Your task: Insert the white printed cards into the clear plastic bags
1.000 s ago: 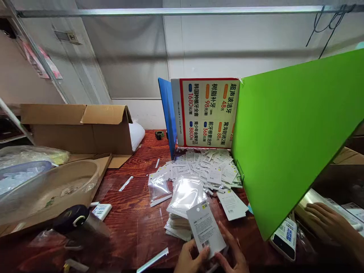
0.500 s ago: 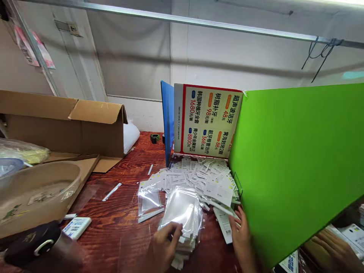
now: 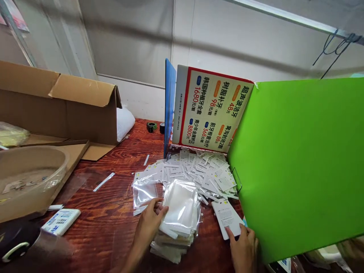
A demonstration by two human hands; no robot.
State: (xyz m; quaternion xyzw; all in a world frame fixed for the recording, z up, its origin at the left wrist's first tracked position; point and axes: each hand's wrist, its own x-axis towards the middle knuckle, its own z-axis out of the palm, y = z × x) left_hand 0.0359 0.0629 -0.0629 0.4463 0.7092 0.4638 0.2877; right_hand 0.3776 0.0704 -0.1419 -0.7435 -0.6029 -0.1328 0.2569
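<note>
My left hand is at the left edge of a stack of clear plastic sleeves, thumb and fingers closed on the edge of the top sleeve. My right hand rests at the lower right of a white printed card, its thumb and fingers on the card's lower end. Behind the stack lies a loose heap of white cards in clear sleeves. One clear sleeve lies left of the stack.
A green board stands at the right, with a printed board and a blue board behind the heap. At the left are a plastic tub, a cardboard box, a white pack and a dark bottle.
My left hand has moved from the front of the sleeves to their left edge. My right hand has drawn back from the heap to the card's lower end. The camera view has shifted.
</note>
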